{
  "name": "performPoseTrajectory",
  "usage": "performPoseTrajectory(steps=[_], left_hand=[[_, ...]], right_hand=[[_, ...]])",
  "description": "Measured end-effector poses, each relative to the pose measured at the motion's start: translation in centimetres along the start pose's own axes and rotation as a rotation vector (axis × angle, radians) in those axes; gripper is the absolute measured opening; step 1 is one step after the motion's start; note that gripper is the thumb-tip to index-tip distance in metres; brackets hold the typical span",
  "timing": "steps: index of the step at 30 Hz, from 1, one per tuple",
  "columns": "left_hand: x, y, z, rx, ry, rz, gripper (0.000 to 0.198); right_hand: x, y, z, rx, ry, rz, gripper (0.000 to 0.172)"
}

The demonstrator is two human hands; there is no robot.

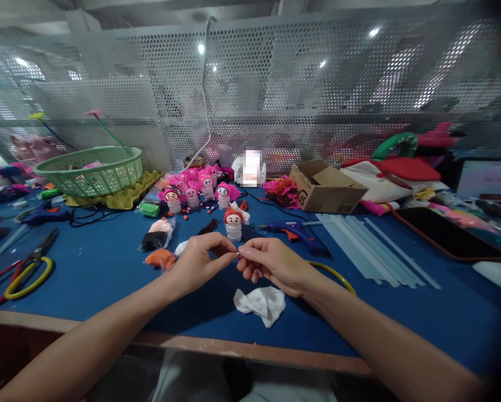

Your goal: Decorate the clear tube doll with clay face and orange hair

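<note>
**Two hands pinching a tiny white piece above a blue table**

The left hand (200, 258) and the right hand (271, 262) meet fingertip to fingertip over the blue felt-covered table (91, 273), both pinching a very small white piece (237, 254) between thumb and forefinger; what it is made of is too small to tell. Just below the hands lies a crumpled white cloth scrap (261, 303). Just behind them stands a small doll with red hair and a white bow (234, 221), and farther back a cluster of pink-haired dolls (198, 190). A blue hot-glue gun (294, 230) rests to the right of the red-haired doll, beside a fan of clear glue sticks (371, 251). An open brown cardboard box (326, 187) sits behind these. At the far left are yellow-handled scissors (30, 268) and a green plastic woven basket (91, 167)
</note>
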State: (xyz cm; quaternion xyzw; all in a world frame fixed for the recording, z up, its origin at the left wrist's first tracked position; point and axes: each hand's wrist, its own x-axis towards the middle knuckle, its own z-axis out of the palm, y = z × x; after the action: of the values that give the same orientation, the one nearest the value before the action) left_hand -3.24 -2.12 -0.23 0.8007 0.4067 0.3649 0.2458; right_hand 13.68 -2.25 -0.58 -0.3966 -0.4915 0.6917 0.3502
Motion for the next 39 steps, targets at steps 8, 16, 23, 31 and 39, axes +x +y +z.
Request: performPoseTrajectory(steps=[8,16,23,31,39], left_hand=[[-0.1,0.0,0.0,0.046,-0.029,-0.002,0.01],[0.0,0.2,0.2,0.064,-0.02,0.032,0.009],[-0.1,0.0,0.2,0.051,-0.012,0.011,0.008],[0.1,0.0,0.2,-0.168,-0.061,-0.111,0.011],[0.9,-0.6,-0.8,-0.349,-0.038,-0.213,0.019]], right_hand=[[0.1,0.0,0.2,-0.056,0.068,-0.009,0.016],[0.2,0.1,0.1,-0.059,0.056,-0.02,0.014],[0.2,0.4,0.1,-0.112,0.073,-0.069,0.016],[0.1,0.0,0.1,-0.055,0.047,-0.056,0.017],[0.1,0.1,-0.4,-0.169,0.062,-0.07,0.019]])
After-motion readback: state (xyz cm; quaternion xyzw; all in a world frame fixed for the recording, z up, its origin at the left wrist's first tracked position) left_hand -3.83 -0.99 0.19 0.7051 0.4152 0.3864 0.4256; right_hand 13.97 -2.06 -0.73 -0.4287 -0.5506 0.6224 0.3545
